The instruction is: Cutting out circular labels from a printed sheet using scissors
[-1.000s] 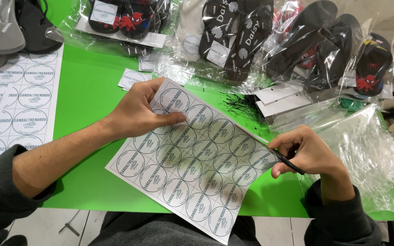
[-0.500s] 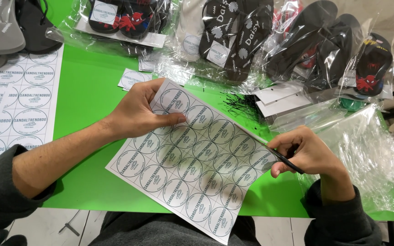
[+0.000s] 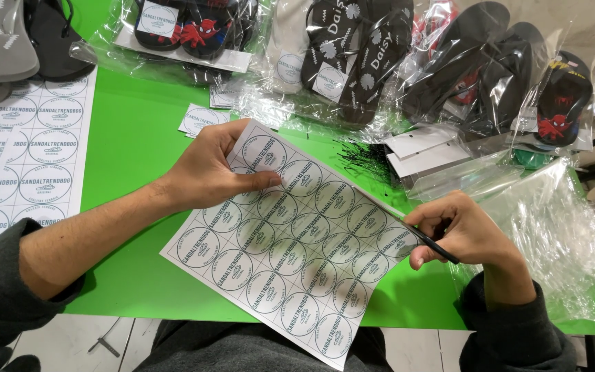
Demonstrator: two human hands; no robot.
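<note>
Bare green table (image 3: 139, 145) is seen between the label sheets (image 3: 18, 158) at the left edge and the held sheet of round labels (image 3: 290, 241); a clear lane is left there, broken only by one small cut label (image 3: 201, 118). A second bare patch is seen near the front edge, under the left forearm.

The far edge is blocked by bagged sandals (image 3: 352, 55) in a continuous row. The right side is crowded by white cards (image 3: 425, 155) and loose clear bags (image 3: 559, 234), just beside the right hand (image 3: 466, 231). The middle is covered by the held sheet, gripped by the left hand (image 3: 215, 172).
</note>
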